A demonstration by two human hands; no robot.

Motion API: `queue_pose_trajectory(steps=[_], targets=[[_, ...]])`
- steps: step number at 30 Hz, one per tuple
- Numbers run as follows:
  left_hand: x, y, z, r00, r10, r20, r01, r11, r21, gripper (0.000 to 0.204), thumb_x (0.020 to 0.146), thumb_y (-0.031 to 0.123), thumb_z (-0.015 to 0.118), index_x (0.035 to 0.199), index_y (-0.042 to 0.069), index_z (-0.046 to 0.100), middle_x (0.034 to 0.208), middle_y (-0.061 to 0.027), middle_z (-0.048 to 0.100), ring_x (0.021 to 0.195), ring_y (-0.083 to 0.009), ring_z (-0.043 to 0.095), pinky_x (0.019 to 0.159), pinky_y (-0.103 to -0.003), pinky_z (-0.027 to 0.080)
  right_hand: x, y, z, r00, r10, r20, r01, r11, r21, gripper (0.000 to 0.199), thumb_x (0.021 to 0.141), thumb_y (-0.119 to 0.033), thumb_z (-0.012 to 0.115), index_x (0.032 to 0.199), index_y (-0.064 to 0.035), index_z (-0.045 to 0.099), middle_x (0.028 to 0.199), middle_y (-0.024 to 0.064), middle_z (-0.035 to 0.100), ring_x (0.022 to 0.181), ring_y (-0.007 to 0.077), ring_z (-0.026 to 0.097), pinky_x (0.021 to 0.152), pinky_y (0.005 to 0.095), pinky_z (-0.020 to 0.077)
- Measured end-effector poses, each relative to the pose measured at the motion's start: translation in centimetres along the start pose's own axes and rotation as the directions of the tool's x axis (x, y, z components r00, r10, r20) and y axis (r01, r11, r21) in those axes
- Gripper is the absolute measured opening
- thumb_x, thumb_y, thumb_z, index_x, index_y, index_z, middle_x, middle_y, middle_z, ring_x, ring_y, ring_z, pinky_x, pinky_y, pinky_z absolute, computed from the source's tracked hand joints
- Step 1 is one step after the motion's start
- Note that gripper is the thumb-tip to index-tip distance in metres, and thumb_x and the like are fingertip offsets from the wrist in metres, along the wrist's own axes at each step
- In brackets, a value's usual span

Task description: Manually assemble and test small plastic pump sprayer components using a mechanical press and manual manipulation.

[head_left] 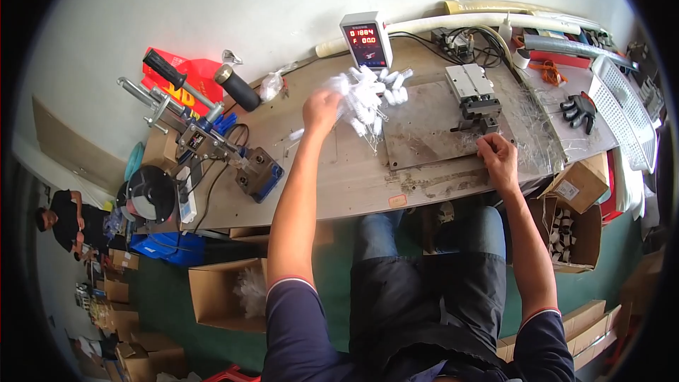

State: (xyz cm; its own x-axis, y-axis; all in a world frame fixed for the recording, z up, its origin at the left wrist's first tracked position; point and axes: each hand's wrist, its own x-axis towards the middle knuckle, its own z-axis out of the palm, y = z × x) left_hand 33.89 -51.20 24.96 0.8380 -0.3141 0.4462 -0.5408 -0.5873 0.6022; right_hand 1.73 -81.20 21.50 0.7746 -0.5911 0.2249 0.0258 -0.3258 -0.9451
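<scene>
My left hand (322, 111) is at the left edge of a loose pile of small white bristle brushes (364, 105) with thin wire stems. Its fingers are closed around a white brush that looks blurred, partly hidden by the hand. My right hand (499, 159) is in a pinch just in front of the dark jaws of a small clamp fixture (475, 114). Whatever sits between those fingertips is too small to make out. The fixture joins a silver block (469, 82) on a metal plate (424, 138). Another small white brush (296, 134) lies left of my left forearm.
Behind the pile stands a counter box (366, 41) with red digits. A lever press (205, 134) occupies the table's left side, near a black cylinder (237, 88). At right are a dark glove (579, 112), a white basket (622, 113) and cardboard boxes (578, 182). Another open box (219, 296) sits below the table.
</scene>
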Motion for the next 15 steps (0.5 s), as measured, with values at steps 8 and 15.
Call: queue_pose_trajectory(steps=[8,15], targets=[[0.0,-2.1,-2.9,0.945,0.006,-0.327,0.05,0.986,0.162,0.014,0.096,0.015,0.061,0.102,0.009,0.072,0.104,-0.0152,0.072,0.1,-0.0352,0.068,0.087,-0.045,0.052,-0.1,0.0,0.3,1.0,-0.003,-0.006,0.003,1.0,0.003,0.019,0.096,-0.016,0.067,0.091,0.0027,0.069,0.072,0.0001,0.062,0.069,0.0057,0.054,0.063,0.025,0.0435],[-5.0,-7.5,-8.7,0.98,-0.195,0.023,0.166,0.882,0.44,0.027,0.094,0.019,0.066,0.119,0.011,0.071,0.111,-0.0149,0.072,0.106,-0.0356,0.066,0.095,-0.045,0.051,0.1,0.4,-0.1,1.0,0.014,0.008,-0.014,1.0,0.021,0.019,0.096,-0.016,0.067,0.091,0.003,0.069,0.073,0.0003,0.063,0.07,0.0059,0.054,0.065,0.0248,0.0436]])
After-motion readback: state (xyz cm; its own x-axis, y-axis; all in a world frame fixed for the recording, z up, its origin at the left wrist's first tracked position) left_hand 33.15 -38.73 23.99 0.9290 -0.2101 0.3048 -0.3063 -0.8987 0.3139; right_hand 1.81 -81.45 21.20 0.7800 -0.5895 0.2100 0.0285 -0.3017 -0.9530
